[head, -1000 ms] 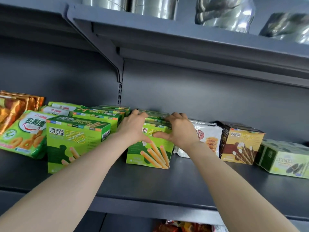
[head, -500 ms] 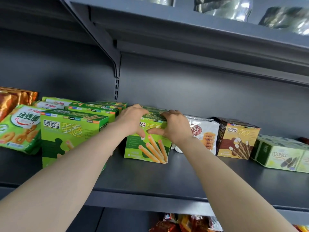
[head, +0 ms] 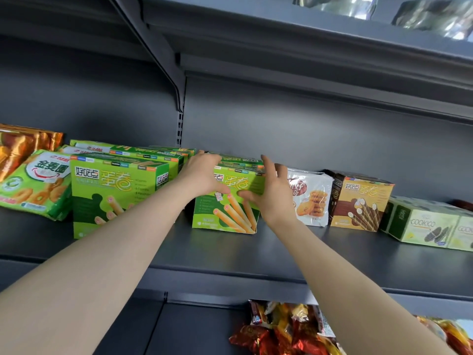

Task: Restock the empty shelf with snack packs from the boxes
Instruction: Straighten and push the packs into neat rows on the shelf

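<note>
Upright on the grey shelf (head: 256, 254), near its middle and set back from the front edge: a green egg-roll box (head: 230, 216), printed face toward the camera, bottom edge on the shelf board. Gripped at its top left corner by the left hand (head: 202, 175), fingers curled over the top edge and out of sight, thumb pressed on the front face. At its right side, the right hand (head: 275, 198), released rather than grasping: fingers straight and spread, pointing up past the box's right edge, only the thumb tip touching the front face. Directly behind the box, more green boxes (head: 240, 161) of the same kind, only their tops showing. To the left, just beside the left forearm, a second green egg-roll box (head: 115, 190) standing upright nearer the front, with a row of like boxes (head: 143, 156) lined up behind it toward the back wall. Farther left, a green bag of ring biscuits (head: 35, 183) leaning back, and an orange foil bag (head: 23, 147) behind that. To the right of the right hand, in order: a white cookie bag (head: 309, 196), a brown-and-yellow egg-roll box (head: 361, 201), then pale green Cookico boxes (head: 430, 226) lying low. Below, on the lower level, red and gold foil snack packs (head: 281, 329). Above, on the upper shelf (head: 281, 37), silvery packs (head: 435, 14), blurred.
</note>
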A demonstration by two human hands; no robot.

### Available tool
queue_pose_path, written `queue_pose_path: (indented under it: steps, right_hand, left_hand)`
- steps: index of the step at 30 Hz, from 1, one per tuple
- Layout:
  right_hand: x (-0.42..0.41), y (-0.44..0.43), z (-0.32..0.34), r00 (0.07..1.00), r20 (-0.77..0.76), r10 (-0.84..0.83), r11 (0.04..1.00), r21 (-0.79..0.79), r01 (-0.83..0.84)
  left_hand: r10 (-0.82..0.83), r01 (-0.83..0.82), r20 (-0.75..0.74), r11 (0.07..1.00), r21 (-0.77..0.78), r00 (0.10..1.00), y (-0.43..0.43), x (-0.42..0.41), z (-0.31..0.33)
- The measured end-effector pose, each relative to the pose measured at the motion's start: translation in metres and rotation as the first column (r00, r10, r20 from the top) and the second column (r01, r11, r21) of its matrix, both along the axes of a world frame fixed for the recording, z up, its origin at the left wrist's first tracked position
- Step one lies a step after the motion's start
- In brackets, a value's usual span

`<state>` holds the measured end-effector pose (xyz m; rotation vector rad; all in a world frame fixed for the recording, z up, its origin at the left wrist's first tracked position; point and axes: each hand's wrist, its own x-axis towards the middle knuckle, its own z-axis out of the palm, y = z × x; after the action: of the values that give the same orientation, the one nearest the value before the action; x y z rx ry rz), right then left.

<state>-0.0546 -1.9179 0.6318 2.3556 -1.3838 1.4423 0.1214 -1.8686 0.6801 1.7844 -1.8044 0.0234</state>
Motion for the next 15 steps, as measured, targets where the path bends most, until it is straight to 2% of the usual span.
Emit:
queue_pose_path:
  steps: [3,6,8,15]
  right_hand:
    - [0.0,-0.003,0.006,0.999,-0.032,0.009,1.0,0.001,-0.009]
    - [0.003,-0.008,0.009,0.983,-0.183,-0.013,1.0,0.023,0.017]
    - [0.004,-0.009,0.015,0.966,-0.258,-0.019,0.998,0.048,0.033]
    - [0.005,-0.011,0.027,0.931,-0.361,-0.046,0.992,0.092,0.085]
  left_hand:
    - [0.013,-0.013,0.003,1.0,-0.019,1.0,-0.001,0.005,-0.002]
    - [0.002,-0.002,0.028,1.0,-0.004,1.0,-0.002,0.005,-0.008]
    - [-0.009,0.009,-0.006,1.0,-0.01,1.0,-0.003,0.004,-0.011]
    - [0.029,-0.034,-0.096,0.998,-0.051,0.995,-0.006,0.003,-0.017]
